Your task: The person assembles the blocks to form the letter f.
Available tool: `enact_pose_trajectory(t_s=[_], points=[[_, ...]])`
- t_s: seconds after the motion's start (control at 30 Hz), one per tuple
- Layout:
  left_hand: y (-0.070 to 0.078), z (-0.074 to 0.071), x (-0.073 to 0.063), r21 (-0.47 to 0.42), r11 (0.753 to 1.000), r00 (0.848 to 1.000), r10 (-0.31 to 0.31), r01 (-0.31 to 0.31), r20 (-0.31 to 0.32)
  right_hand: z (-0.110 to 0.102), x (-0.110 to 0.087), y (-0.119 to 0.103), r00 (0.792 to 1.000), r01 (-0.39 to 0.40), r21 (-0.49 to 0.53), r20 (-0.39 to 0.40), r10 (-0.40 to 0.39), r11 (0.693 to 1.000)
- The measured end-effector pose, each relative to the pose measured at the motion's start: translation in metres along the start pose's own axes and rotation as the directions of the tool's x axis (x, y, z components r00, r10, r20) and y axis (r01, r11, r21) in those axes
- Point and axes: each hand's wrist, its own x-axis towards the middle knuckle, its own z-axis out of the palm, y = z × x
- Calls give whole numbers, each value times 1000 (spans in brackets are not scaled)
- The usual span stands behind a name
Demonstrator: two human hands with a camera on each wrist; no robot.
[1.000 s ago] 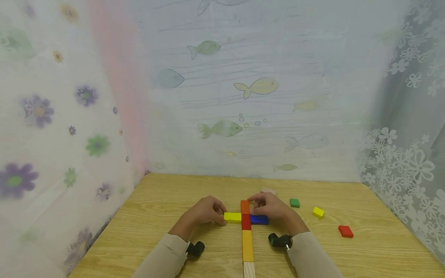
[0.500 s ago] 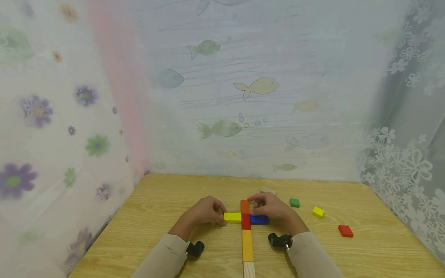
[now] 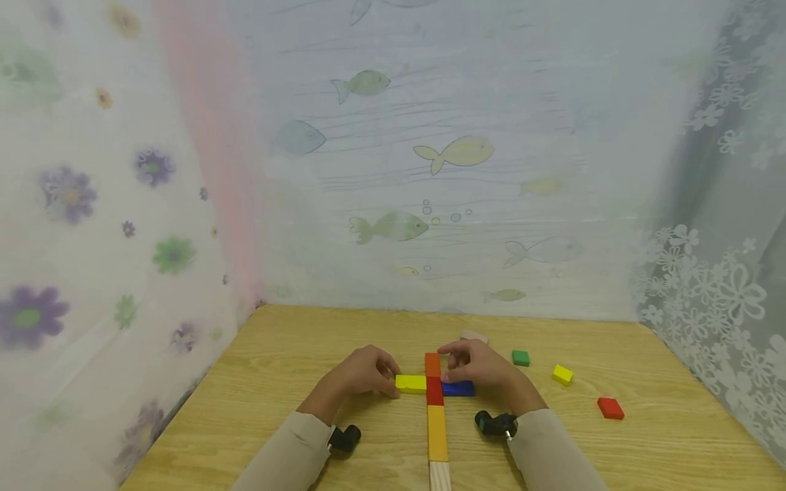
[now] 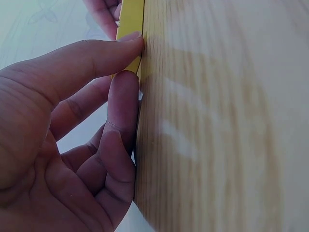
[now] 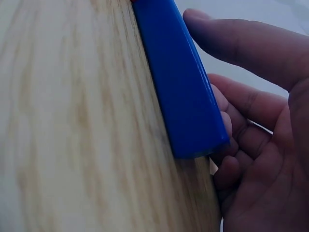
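Coloured wooden blocks lie joined in a cross on the table. My left hand (image 3: 367,372) pinches the outer end of the yellow block (image 3: 411,384), the cross's left arm; in the left wrist view its thumb (image 4: 91,63) lies against that block. An orange block (image 3: 432,364) tops the cross, and a dark red block (image 3: 434,391) sits at the crossing. My right hand (image 3: 475,365) hovers over the blue block (image 3: 459,389), its index fingertip by the orange block's far corner, its thumb near the orange-red joint. The right wrist view shows the blue block (image 5: 181,82) beside the thumb.
A yellow-orange block (image 3: 437,433) and a plain wood block (image 3: 439,475) continue the stem towards me. To the right lie loose green (image 3: 520,358), yellow (image 3: 561,375) and red (image 3: 610,408) blocks. Behind my right hand is a pale wood block (image 3: 475,336). A fish-print curtain (image 3: 393,170) hangs behind the table.
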Motion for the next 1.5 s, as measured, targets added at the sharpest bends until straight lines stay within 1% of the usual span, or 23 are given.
enact_pose_trajectory(t_s=[0.23, 0.43, 0.57, 0.73, 0.87, 1.0, 1.13, 1.3, 1.4, 1.5], points=[[-3, 1, 1, 11, 1000, 1000, -6, 6, -5, 0, 1, 1, 1000, -15, 0, 2, 15, 1000], [-3, 1, 2, 24, 1000, 1000, -1, 1, 1, 0, 1, 1, 1000, -9, 9, -1, 9, 1000], [-1, 0, 1, 10, 1000, 1000, -5, 5, 3, 0, 1, 1, 1000, -2, 21, -7, 3, 1000], [-2, 1, 2, -7, 1000, 1000, -6, 6, 3, 1, 1, 2, 1000, -6, -4, -17, 6, 1000], [-3, 2, 1, -6, 1000, 1000, -8, 8, 3, 3, 2, 2, 999, -15, -13, -35, 15, 1000], [-2, 1, 1, 3, 1000, 1000, -7, 7, 0, 4, 3, 0, 998, -45, -16, -54, 44, 999], [-1, 1, 1, 4, 1000, 1000, -4, 4, 3, 4, 4, 0, 994, -82, -43, -78, 78, 996], [-1, 1, 1, 7, 1000, 1000, -3, 3, 0, 3, 6, -2, 992, -88, -56, -100, 82, 995], [-2, 1, 1, 5, 1000, 1000, -1, 1, 5, 1, 6, -1, 989, -92, -68, -125, 83, 993], [-2, 1, 2, 5, 1000, 1000, 3, -3, 5, -3, 6, -2, 980, -100, -79, -179, 84, 992]])
